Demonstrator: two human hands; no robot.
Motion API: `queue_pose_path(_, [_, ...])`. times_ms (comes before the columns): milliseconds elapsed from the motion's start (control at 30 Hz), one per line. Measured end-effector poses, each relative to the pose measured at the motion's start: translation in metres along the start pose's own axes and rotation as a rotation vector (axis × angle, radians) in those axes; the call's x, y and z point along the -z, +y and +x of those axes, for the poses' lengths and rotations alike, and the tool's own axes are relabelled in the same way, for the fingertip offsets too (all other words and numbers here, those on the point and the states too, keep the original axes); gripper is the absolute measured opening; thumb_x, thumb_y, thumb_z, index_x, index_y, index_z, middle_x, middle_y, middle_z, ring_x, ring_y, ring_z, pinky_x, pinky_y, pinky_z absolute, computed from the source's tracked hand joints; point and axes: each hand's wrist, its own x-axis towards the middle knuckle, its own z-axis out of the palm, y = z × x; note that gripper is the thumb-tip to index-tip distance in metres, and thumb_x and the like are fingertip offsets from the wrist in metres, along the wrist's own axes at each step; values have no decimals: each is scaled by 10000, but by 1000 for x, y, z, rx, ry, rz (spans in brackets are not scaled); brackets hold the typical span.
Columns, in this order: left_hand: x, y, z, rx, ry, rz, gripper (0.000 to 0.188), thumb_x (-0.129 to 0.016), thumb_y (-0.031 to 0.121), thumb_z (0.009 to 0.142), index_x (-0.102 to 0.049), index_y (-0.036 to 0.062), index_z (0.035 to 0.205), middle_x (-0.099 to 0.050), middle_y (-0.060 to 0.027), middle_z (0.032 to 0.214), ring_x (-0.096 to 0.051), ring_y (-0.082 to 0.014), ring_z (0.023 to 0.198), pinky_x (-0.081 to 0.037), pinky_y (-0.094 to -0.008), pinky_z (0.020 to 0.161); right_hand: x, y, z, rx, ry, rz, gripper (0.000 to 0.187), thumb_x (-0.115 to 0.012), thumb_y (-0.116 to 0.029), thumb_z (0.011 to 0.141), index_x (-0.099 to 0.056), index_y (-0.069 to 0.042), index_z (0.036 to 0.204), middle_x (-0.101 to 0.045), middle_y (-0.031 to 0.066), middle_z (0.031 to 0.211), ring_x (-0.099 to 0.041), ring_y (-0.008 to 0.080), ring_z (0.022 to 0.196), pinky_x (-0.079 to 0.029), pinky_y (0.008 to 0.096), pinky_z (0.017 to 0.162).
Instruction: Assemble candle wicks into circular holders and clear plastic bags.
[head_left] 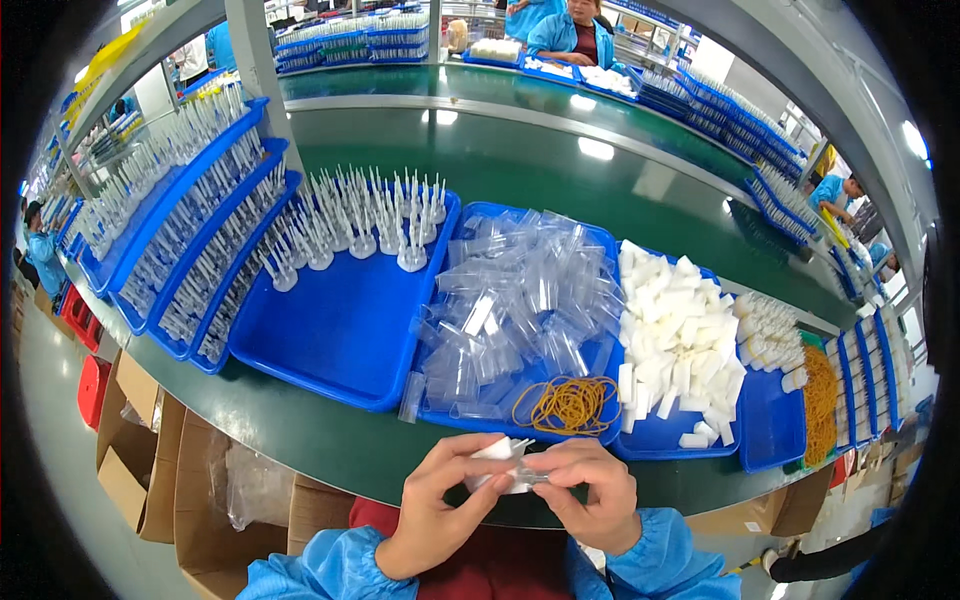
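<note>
Close to the table's near edge, my left hand (440, 500) and my right hand (592, 487) meet in front of me, fingers closed. Between them is a soft-looking white piece (499, 450), pinched by my left thumb and fingers. Slim pale tips stick out of it at the top. My right fingers grip the other end of this bundle, where a narrow translucent part shows; its exact kind is hidden by the fingers. Just beyond my hands lie yellow rubber bands (570, 405) in a blue tray (600, 430) with many clear plastic sleeves (530, 280).
A blue tray (335, 340) at left holds upright white-tipped parts (410, 215), beside stacked trays (190, 230) of the same. Rightward, a tray of white blocks (675, 340), then more rubber bands (818, 395). Cardboard boxes (215, 510) stand below left. A person (572, 38) sits across the bench.
</note>
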Motion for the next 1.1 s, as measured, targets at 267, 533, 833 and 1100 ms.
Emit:
queue_pose_path(267, [-6, 7, -2, -42, -13, 68, 331, -755, 8, 862, -736, 63, 1188, -630, -156, 1266, -647, -240, 1103, -539, -330, 914, -11, 5, -12, -419, 111, 455, 214, -707, -75, 935, -599, -18, 1110, -698, 111, 1138, -652, 171, 1047, -513, 320, 920])
queue_pose_path(533, [-2, 17, 0, -24, -30, 71, 365, -680, 24, 921, -666, 21, 1286, -512, -213, 1415, -613, -300, 1185, -511, -360, 971, 5, -15, 14, -145, 55, -231, 494, -785, -108, 843, -581, -18, 1283, -617, 155, 1255, -600, 291, 1128, -490, 373, 958])
queue_pose_path(833, [-12, 15, -6, -72, -184, 89, 620, -639, 150, 972, -386, 13, 1522, -187, -269, 1608, -309, -376, 1455, -364, -435, 1124, -13, -5, 13, -12, 48, -716, 896, -768, -490, 790, -428, 29, 1437, -530, 174, 1383, -539, 347, 1206, -411, 493, 1006])
queue_pose_path(1100, [-15, 8, -9, 9, -54, -367, 489, -554, 94, 1020, -395, -16, 1469, -281, -219, 1575, -388, -321, 1415, -384, -417, 1126, -2, -7, 16, 52, 8, -522, 701, -880, -227, 631, -608, -51, 1253, -648, 92, 1220, -623, 274, 1118, -444, 451, 990])
